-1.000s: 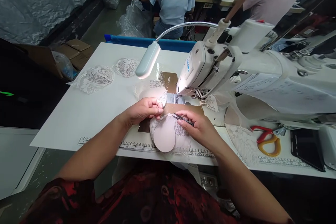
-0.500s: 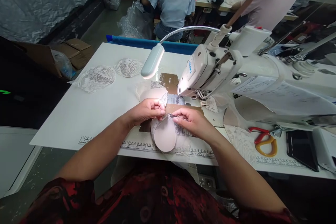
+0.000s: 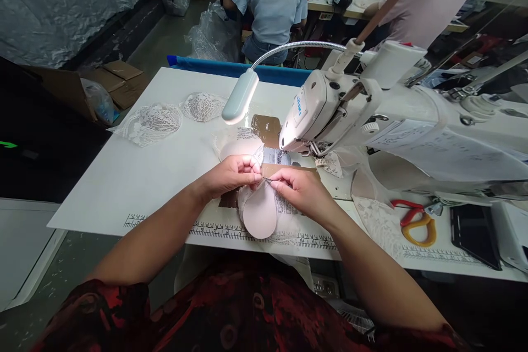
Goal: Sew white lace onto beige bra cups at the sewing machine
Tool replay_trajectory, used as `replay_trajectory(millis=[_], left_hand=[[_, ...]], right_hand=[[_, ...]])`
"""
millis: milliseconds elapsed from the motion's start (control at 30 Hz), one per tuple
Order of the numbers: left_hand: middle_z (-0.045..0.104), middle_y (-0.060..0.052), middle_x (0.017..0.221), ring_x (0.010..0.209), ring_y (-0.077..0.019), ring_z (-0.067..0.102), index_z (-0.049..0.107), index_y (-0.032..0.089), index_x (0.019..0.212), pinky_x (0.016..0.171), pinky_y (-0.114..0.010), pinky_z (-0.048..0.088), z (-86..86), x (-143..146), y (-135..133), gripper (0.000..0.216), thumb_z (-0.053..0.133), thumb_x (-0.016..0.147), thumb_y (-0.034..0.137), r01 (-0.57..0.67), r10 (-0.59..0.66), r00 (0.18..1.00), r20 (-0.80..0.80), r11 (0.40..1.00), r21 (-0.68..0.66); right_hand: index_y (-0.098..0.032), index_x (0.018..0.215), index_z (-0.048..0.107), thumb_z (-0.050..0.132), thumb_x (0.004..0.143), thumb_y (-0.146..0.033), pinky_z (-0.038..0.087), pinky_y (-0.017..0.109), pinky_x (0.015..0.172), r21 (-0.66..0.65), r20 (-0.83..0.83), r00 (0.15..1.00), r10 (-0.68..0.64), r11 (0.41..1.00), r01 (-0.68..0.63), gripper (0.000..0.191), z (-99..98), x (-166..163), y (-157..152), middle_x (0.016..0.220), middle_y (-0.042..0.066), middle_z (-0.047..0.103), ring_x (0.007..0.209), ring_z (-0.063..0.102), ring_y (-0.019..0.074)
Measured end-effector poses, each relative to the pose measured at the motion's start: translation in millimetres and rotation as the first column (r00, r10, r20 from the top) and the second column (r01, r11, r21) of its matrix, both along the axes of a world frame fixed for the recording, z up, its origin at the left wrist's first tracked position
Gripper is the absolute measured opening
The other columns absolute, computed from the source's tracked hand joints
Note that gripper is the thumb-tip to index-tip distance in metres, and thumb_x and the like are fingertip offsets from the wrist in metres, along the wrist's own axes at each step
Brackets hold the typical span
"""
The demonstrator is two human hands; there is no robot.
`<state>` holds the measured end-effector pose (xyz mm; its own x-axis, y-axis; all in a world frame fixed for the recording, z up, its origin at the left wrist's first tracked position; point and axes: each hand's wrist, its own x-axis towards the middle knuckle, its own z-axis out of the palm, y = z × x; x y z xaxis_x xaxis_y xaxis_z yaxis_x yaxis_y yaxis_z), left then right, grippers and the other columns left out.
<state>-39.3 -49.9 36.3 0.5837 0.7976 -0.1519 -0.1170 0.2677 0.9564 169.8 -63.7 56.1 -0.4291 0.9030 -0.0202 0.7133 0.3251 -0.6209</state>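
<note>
Sewing Station: Padded Cup and Slim Pointed Tool, Both Hands Engaged

Padded cup (image 3: 260, 214), one: pale, on the table (image 3: 103, 187) directly before you, narrow end up between your hands, presumably so its point sits within fingertip reach.
Left hand (image 3: 243, 170): yours, pinched at that narrow end, seemingly to steady it; whatever is between the fingertips is hidden.
Right hand (image 3: 299, 190): yours, grasping a slim pointed tool (image 3: 268, 179) low near its tip, likely for fine control; tip directed at your left fingertips.
Second padded cup (image 3: 239, 147), one: just beyond your left hand.
Lamp (image 3: 241, 96), one: angled downward, apparently to light the needle area of the JUKI sewing machine (image 3: 307, 107).
Lace pieces (image 3: 152, 124), two: far left, out of your working space.
</note>
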Motion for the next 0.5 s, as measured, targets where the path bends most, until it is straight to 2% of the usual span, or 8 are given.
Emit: replay_trajectory(millis=[133,267,367,500], left_hand=[[0.064,-0.003,0.071,0.07,-0.0118,0.06,0.054,0.013,0.078,0.063,-0.023,0.042,0.2,1,0,0.017,0.068,0.076,0.023,-0.117,0.117,0.992,-0.053,0.993,0.003],[0.064,-0.002,0.073,0.072,-0.0113,0.06,0.053,0.013,0.076,0.062,-0.021,0.041,-1.7,2,1,0.02,0.07,0.073,0.022,-0.241,0.241,0.969,-0.052,0.97,-0.006],[0.062,-0.001,0.071,0.08,-0.0131,0.061,0.053,0.014,0.076,0.067,-0.022,0.043,-4.6,3,1,0.019,0.07,0.074,0.023,-0.257,0.257,0.966,-0.038,0.966,0.009],[0.063,-0.002,0.08,0.082,-0.0133,0.061,0.054,0.014,0.078,0.073,-0.024,0.045,-5.6,6,-1,0.021,0.071,0.075,0.024,-0.242,0.242,0.97,-0.014,0.97,0.031]], right_hand=[[-0.022,0.09,0.07,0.054,0.087,-0.033,0.038,0.026,0.059,0.005,-0.054,0.999,-0.006,1.0,0.006,0.02,-1.8,4,-2,0.083,0.002,0.069,0.068,0.057,0.0149],[-0.02,0.093,0.069,0.055,0.086,-0.032,0.042,0.027,0.065,-0.04,-0.139,0.989,0.051,0.998,-0.057,0.019,0.8,1,-3,0.088,0.002,0.069,0.075,0.059,0.0151],[-0.02,0.09,0.069,0.056,0.085,-0.03,0.041,0.026,0.064,-0.009,-0.135,0.99,0.048,0.999,-0.049,0.017,3.2,-8,-3,0.082,0.001,0.069,0.071,0.058,0.0143],[-0.02,0.083,0.067,0.055,0.086,-0.026,0.039,0.026,0.062,0.024,-0.1,0.995,0.028,0.999,-0.025,0.014,3.8,-19,-3,0.076,0.0,0.068,0.068,0.058,0.0143]])
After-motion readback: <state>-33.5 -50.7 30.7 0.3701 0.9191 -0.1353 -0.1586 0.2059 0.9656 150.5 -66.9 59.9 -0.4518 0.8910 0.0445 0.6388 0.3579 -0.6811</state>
